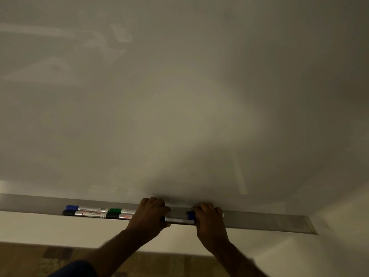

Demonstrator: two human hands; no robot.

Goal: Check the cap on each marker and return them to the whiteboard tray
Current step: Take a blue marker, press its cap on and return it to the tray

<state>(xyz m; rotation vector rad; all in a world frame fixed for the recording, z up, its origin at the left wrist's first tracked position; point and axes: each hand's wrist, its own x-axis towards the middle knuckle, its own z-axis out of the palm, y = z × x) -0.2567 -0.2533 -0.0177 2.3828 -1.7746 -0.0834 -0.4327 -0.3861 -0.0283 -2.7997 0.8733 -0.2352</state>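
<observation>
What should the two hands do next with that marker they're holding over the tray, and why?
Probably push the ends together to seat the cap, then lay it down. The left hand and right hand each grip an end of the silver-barrelled marker, just above the long grey metal tray. Its cap is hidden under the fingers. Four capped markers already lie in the tray.

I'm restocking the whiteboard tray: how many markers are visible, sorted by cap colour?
Blue-capped markers: 2
Green-capped markers: 1
Black-capped markers: 3, counting the black-ended one both hands hold
Total: 6
</observation>
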